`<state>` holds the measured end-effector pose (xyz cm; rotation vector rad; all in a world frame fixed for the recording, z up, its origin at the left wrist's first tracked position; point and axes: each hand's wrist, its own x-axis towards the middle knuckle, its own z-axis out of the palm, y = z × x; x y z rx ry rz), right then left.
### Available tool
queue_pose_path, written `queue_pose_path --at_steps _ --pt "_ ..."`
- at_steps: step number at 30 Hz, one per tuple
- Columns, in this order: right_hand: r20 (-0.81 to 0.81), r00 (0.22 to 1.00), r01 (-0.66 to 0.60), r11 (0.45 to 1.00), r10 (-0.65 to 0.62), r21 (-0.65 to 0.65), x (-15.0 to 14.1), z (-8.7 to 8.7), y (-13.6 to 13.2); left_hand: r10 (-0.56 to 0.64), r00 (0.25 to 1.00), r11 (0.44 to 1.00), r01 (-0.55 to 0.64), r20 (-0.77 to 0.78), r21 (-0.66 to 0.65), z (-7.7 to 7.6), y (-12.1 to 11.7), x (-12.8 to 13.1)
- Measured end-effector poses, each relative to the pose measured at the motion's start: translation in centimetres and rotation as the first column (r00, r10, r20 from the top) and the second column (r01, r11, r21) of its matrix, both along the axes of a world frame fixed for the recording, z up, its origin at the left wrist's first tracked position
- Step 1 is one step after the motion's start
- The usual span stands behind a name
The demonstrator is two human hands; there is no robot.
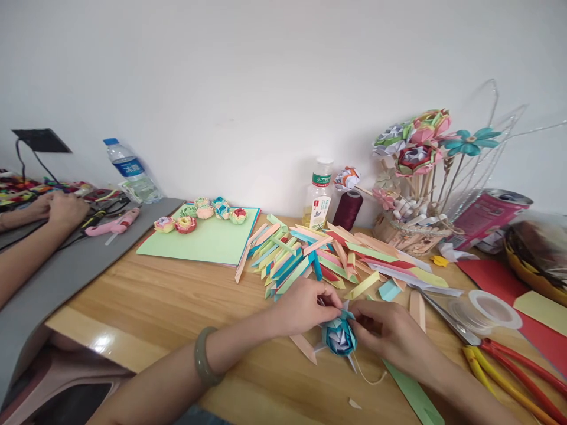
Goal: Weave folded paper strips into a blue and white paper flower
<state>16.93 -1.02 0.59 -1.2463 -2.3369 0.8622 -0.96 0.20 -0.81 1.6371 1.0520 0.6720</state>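
Note:
A blue and white folded paper flower [340, 337] is held between my two hands, low over the wooden table. My left hand [305, 307], on the arm with a green bangle [206, 357], pinches the flower's upper left edge. From the other side, my right hand [390, 330] grips its upper right petals with thumb and fingers. White paper tips stick out below the flower, and a thin pale string [372, 382] trails from it. Just beyond my hands lies a heap of folded colored paper strips [287, 260]. A green strip [414, 392] lies under my right forearm.
Scissors [472, 336], yellow-handled pliers [482, 369] and a clear spool [494, 310] lie at right. Small paper flowers [185, 224] rest on green paper [199, 245]. A bottle [318, 195], thread cone [348, 211] and flower basket [411, 233] stand behind. Another person's hands [62, 209] work at left near a pink glue gun [113, 224].

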Motion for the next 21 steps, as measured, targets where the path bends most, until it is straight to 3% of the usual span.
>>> queue_pose_path --at_steps 6,14,19,21 --pt "-0.022 0.999 0.051 0.997 -0.05 0.052 -0.2 0.5 -0.4 0.064 0.998 0.99 -0.065 0.015 0.125 0.7 -0.6 0.1" --pt "0.121 0.989 0.051 0.953 -0.091 0.3 0.4 -0.3 -0.2 0.067 0.967 0.993 -0.042 0.245 -0.106 0.2 0.5 0.1" --pt "0.148 0.984 0.021 0.903 -0.094 0.43 0.3 -0.4 -0.4 0.115 0.986 0.985 -0.098 0.119 -0.141 0.1 0.4 0.2" --pt "0.14 0.987 0.001 0.87 -0.081 0.493 0.2 -0.4 -0.4 0.1 0.994 0.991 -0.095 0.054 -0.095 0.1 0.3 0.1"
